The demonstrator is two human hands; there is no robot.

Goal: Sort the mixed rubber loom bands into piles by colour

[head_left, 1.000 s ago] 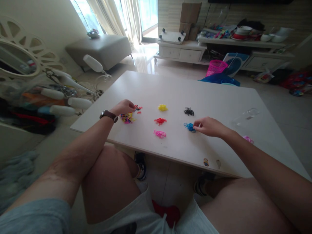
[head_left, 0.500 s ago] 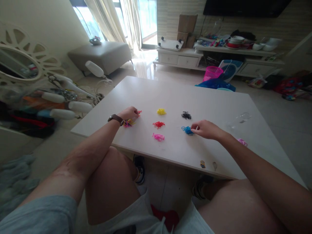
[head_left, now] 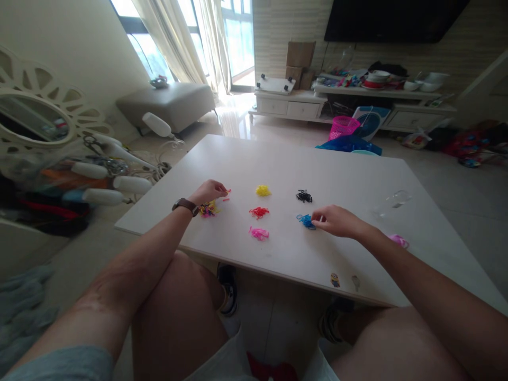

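Bands of mixed colors point(head_left: 208, 210) lie on the bench point(head_left: 337, 169) just beside your left hand point(head_left: 208, 191), pinched narrow near red pieces point(head_left: 226, 200), while your right hand point(head_left: 335, 220), also narrow, is at the edge of the blue bands point(head_left: 305, 220); whether either holds one cannot be told.

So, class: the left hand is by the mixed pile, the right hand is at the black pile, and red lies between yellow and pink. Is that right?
Not quite: in the head view, the right hand is at the blue pile; the black pile lies beyond. The rest stands: left hand by the mixed pile, red pile between yellow pile and pink pile.
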